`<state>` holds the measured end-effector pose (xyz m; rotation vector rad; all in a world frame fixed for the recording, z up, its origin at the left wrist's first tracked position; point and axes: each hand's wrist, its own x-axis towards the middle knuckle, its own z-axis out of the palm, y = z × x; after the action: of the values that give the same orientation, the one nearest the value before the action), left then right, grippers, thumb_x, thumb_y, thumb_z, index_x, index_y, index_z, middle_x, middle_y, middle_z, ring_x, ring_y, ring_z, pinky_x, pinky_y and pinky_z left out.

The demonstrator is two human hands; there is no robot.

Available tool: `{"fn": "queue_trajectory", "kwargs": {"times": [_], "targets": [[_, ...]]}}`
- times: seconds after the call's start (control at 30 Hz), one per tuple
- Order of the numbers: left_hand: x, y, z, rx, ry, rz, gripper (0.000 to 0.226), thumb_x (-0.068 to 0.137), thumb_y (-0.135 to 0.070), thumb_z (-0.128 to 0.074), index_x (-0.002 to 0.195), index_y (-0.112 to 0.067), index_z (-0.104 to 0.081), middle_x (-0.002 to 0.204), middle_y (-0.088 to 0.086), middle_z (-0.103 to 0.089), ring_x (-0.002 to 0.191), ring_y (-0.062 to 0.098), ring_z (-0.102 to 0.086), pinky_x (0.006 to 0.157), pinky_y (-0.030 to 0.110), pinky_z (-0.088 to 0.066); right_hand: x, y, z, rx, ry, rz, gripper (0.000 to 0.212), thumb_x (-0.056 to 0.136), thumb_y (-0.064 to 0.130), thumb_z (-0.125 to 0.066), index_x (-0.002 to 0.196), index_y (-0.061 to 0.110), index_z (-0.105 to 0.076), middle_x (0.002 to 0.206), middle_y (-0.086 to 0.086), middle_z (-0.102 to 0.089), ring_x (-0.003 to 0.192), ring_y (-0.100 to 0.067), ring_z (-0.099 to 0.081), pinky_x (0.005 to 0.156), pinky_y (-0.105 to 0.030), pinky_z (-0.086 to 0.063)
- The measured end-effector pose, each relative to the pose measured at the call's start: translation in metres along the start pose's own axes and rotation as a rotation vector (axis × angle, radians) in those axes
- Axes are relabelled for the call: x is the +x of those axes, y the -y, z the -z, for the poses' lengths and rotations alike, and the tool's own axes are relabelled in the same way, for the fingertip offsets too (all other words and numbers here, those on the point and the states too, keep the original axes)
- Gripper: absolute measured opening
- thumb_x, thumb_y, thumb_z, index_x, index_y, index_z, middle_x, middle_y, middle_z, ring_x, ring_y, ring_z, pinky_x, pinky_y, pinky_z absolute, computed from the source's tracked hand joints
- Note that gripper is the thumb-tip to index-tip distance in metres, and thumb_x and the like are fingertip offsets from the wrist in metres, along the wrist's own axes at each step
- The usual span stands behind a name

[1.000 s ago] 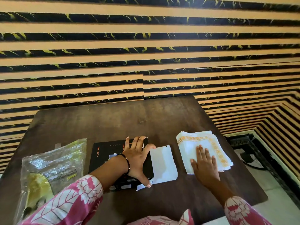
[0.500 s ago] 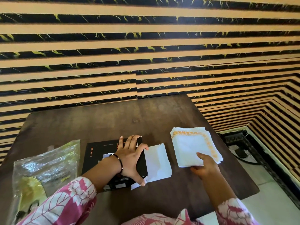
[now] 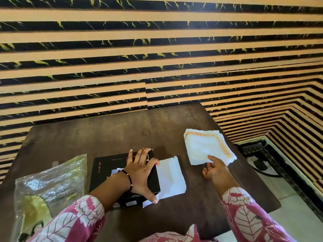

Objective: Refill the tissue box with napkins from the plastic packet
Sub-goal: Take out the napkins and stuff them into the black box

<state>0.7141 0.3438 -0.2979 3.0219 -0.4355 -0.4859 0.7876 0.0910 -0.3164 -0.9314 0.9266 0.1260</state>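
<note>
Dark wooden table [image 3: 113,137] fills the view, and at its left edge the crinkled plastic packet [image 3: 50,182] runs out of frame, its print hard to read. Black tissue box [image 3: 108,172] lies flat mid-table, long axis running left-right, white end flap [image 3: 172,177] open rightward, left hand [image 3: 141,173] splayed wide on top hiding its opening. Right hand [image 3: 214,169] pinches the orange-bordered napkin stack [image 3: 206,147] by its near corner.

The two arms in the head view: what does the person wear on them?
Both arms have loose pink sleeves printed with white leaf and flower outlines, one on the left arm and one on the right arm. A thin dark beaded bracelet circles the left wrist. The hands are bare; no rings are visible.
</note>
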Motion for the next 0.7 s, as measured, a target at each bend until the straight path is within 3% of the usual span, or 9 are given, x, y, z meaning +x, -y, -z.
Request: {"fn": "queue_trajectory", "kwargs": {"times": [0.13,0.27,0.37,0.43,0.5,0.6,0.67,0.7], "targets": [[-0.001,0.003,-0.002,-0.033,-0.027,-0.012,0.103,0.045,-0.080,-0.063,0.127,-0.039,-0.018,0.154,0.008,0.009,0.141,0.032,0.017,0.108,0.059,0.020,0.006,-0.003,-0.003,-0.014,0.110,0.085,0.052,0.084,0.014,-0.062,0.132,0.019,-0.044,0.115,-0.005,-0.058,0.100,-0.024,-0.058,0.102,-0.045,-0.042],[-0.002,0.004,-0.004,-0.041,-0.058,-0.033,0.103,0.044,-0.082,-0.062,0.127,-0.038,-0.020,0.154,0.008,0.009,0.141,0.031,0.019,0.108,0.059,0.020,-0.005,0.004,-0.013,0.043,0.228,0.119,0.047,0.085,0.007,-0.059,0.124,0.023,-0.040,0.123,-0.009,-0.053,0.106,-0.026,-0.054,0.096,-0.047,-0.046],[-0.004,0.003,-0.003,-0.038,-0.034,-0.045,0.100,0.045,-0.080,-0.063,0.126,-0.039,-0.021,0.154,0.008,0.011,0.140,0.031,0.022,0.107,0.059,0.021,-0.027,0.009,-0.026,0.043,0.334,0.093,0.055,0.085,0.004,-0.057,0.133,0.020,-0.038,0.126,-0.011,-0.053,0.105,-0.026,-0.055,0.081,-0.040,-0.051],[-0.004,0.002,-0.003,-0.036,-0.024,-0.048,0.097,0.046,-0.079,-0.063,0.125,-0.040,-0.022,0.154,0.009,0.013,0.139,0.031,0.025,0.106,0.060,0.022,-0.046,0.013,-0.034,0.044,0.437,0.080,0.047,0.086,0.005,-0.055,0.129,0.019,-0.043,0.119,-0.010,-0.058,0.101,-0.025,-0.059,0.078,-0.039,-0.052],[-0.003,0.004,-0.002,-0.036,-0.011,-0.035,0.099,0.047,-0.079,-0.063,0.127,-0.041,-0.019,0.154,0.008,0.017,0.138,0.031,0.028,0.105,0.061,0.023,-0.064,0.017,-0.039,0.055,0.551,0.062,0.033,0.086,0.006,-0.051,0.117,0.018,-0.050,0.102,-0.007,-0.065,0.096,-0.024,-0.061,0.086,-0.041,-0.052],[-0.005,0.004,-0.002,-0.076,0.008,-0.014,0.115,0.043,-0.084,-0.059,0.137,-0.041,-0.007,0.152,0.004,0.026,0.136,0.026,0.034,0.104,0.061,0.024,-0.092,0.027,-0.043,0.073,0.736,0.065,0.028,0.085,0.008,-0.051,0.111,0.016,-0.055,0.094,-0.005,-0.072,0.096,-0.023,-0.065,0.081,-0.038,-0.055],[-0.009,-0.001,0.000,-0.209,-0.088,-0.013,0.120,0.042,-0.089,-0.052,0.141,-0.034,-0.011,0.155,-0.001,0.015,0.140,0.020,0.024,0.109,0.055,0.020,-0.106,0.033,-0.043,0.062,0.819,0.065,0.032,0.078,0.010,-0.057,0.109,0.015,-0.060,0.104,-0.007,-0.071,0.101,-0.024,-0.064,0.083,-0.040,-0.053],[-0.012,-0.007,0.003,-0.371,-0.173,-0.004,0.115,0.046,-0.089,-0.049,0.140,-0.030,-0.020,0.156,-0.003,0.000,0.144,0.019,0.011,0.114,0.048,0.012,-0.111,0.036,-0.042,0.062,0.863,0.052,0.042,0.071,0.013,-0.063,0.114,0.014,-0.060,0.112,-0.008,-0.069,0.105,-0.025,-0.063,0.085,-0.041,-0.052]]}}
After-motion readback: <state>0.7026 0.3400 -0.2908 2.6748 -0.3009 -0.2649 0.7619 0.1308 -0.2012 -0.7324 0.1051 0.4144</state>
